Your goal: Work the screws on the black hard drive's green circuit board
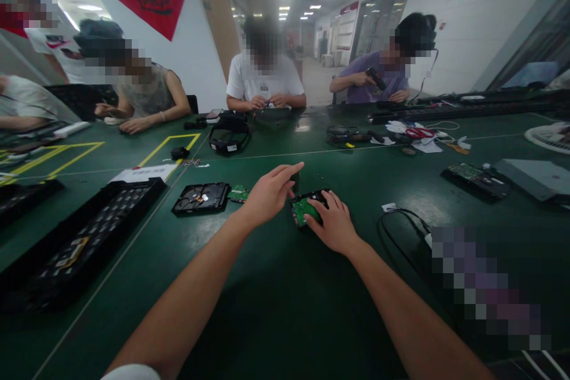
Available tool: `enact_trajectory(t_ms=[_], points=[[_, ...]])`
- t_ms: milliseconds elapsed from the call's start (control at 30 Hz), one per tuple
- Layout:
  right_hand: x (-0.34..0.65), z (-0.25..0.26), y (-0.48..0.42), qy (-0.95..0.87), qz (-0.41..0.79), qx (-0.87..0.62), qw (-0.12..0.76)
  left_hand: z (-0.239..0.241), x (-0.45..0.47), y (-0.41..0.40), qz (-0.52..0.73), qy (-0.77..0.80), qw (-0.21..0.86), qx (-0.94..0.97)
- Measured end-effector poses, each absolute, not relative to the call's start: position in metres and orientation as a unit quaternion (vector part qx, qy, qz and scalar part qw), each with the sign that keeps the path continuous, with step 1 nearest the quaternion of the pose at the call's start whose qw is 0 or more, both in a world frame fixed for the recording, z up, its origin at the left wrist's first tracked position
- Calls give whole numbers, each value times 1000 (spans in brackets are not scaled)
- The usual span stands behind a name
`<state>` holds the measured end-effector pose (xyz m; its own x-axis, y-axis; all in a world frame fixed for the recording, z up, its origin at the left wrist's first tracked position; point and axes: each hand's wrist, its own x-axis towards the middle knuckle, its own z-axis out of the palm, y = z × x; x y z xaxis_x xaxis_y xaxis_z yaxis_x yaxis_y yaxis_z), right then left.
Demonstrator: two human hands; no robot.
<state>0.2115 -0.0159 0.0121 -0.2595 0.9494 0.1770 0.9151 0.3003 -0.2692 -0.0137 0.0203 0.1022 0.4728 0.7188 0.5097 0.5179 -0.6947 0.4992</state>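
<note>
A hard drive with a green circuit board (299, 210) facing up lies on the green table in front of me. My right hand (333, 218) grips it from the right, fingers over the far edge and thumb across the board. At the drive's upper left hovers my left hand (271, 193), its fingers stretched out and pointing right, with no held thing that I can make out. Left of that hand lies a loose green circuit board (238, 193), partly hidden by it. Beside that board is another hard drive (200, 198), its dark metal case up.
A long black tray (84, 237) stands at left. On the right are a black cable (396, 237), another drive (474, 179) and a grey metal box (534, 178). Across the table sit several people; a headset (229, 135) and scattered cables (345, 135) lie before them.
</note>
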Motion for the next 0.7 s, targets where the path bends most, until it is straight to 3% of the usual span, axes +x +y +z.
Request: enact_trajectory(t_ms=[233,433,700], points=[[211,13,-16,-792,55,-588,154,96,-14,23,382,397,61,832],[211,13,-16,-792,55,-588,153,96,-14,25,366,386,106,840],[212,12,-16,-792,56,-588,154,95,-13,24,382,414,52,825]])
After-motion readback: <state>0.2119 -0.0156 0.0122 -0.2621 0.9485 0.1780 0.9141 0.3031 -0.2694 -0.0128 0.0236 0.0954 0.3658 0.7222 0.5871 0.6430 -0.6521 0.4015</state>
